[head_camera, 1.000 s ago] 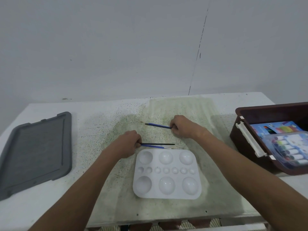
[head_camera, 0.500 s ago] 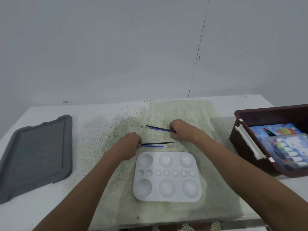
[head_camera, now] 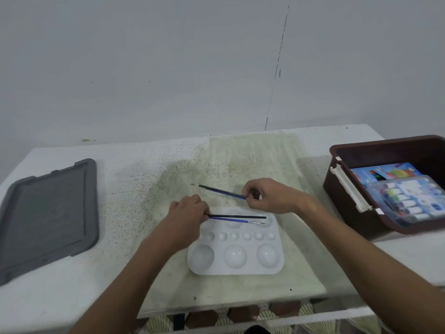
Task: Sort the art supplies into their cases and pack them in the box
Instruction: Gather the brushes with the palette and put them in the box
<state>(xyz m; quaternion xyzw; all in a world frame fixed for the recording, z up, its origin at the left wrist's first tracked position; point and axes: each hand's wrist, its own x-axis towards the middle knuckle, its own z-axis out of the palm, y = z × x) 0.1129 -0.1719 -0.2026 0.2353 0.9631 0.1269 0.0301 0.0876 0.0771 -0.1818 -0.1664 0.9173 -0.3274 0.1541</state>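
Left hand fingers curled, gripping two thin paintbrushes by their handle ends: a black-handled brush and a blue-handled brush. Both stick out to the right, nearly level, crossing above the far row of wells of the white plastic paint palette. Cannot tell if the brushes touch the palette or sit just above it.

Right hand pinches a third brush, dark blue handle, at its right end; bristle tip points left and toward the far edge, over the pale green-speckled mat. Tip close to the mat, contact unclear.

Palette lies flat on the mat, near the front edge of the white worktop, roughly centre. Three large wells in its near row, a row of small wells in the middle.

Dark brown plastic box open at the right edge of the worktop, white latch handle on its left wall. Inside: a colourful flat blue carton and, on top of it, a clear plastic case of paint tubes.

Grey plastic lid lies flat at the left edge of the worktop, well apart from the hands.
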